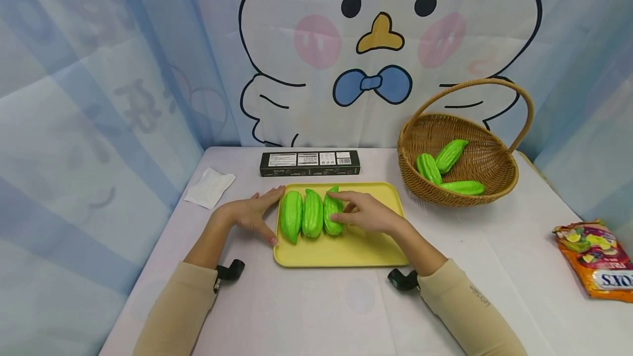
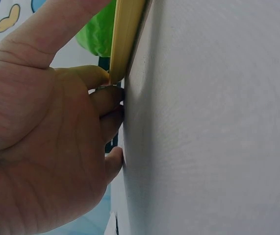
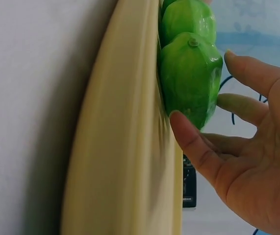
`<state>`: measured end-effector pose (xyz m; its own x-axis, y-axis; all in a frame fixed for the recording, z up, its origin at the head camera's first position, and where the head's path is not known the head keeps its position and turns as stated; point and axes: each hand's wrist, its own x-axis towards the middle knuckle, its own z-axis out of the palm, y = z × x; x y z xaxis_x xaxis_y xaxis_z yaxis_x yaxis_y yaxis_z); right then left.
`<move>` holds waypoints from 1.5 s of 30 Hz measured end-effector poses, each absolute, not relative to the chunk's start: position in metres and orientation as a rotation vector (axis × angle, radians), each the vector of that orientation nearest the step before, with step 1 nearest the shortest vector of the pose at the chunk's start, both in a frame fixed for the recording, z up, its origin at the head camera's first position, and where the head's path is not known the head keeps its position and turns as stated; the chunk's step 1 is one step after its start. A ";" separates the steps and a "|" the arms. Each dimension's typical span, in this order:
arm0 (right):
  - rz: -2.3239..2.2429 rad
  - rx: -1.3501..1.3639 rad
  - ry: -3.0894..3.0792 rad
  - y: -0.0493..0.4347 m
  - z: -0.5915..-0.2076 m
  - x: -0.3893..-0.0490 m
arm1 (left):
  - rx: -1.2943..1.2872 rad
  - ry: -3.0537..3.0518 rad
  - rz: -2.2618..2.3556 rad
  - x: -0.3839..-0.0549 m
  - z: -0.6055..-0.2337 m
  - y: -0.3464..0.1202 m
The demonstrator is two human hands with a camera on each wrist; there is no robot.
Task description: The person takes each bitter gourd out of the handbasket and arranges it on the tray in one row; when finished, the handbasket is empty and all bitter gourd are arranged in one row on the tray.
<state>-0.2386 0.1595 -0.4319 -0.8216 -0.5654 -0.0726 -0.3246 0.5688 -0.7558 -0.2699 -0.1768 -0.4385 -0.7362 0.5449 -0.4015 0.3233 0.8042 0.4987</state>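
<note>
Three green ribbed gourds lie side by side on a yellow tray [image 1: 366,251], in its left half: a left gourd [image 1: 291,216], a middle gourd [image 1: 312,214] and a right gourd [image 1: 333,223]. My left hand [image 1: 252,214] is spread at the tray's left edge, thumb toward the near corner and fingers toward the far one. In the left wrist view, its fingertips meet the tray's rim [image 2: 125,39]. My right hand [image 1: 368,212] is over the right gourd, with loosely bent fingers about it. In the right wrist view, the thumb and fingers [image 3: 247,71] stand around its side without a visible pinch.
At the back right, a wicker basket [image 1: 430,194] with a tall handle holds three more green gourds [image 1: 451,156]. Behind the tray lies a long black box [image 1: 310,163]. A white tissue [image 1: 210,187] is at left, an orange snack bag [image 1: 595,260] at far right.
</note>
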 end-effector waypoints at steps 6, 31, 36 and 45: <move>-1.115 -0.765 2.482 0.159 -0.431 -0.238 | 0.656 2.444 0.544 -0.270 -0.439 -0.178; -1.230 -0.779 2.875 0.207 -0.369 -0.231 | 0.631 2.452 0.533 -0.270 -0.439 -0.179; -1.301 -0.770 2.955 0.225 -0.363 -0.234 | 0.640 2.455 0.536 -0.272 -0.441 -0.179; -1.354 -0.623 3.052 0.252 -0.355 -0.236 | 0.669 2.450 0.543 -0.273 -0.442 -0.179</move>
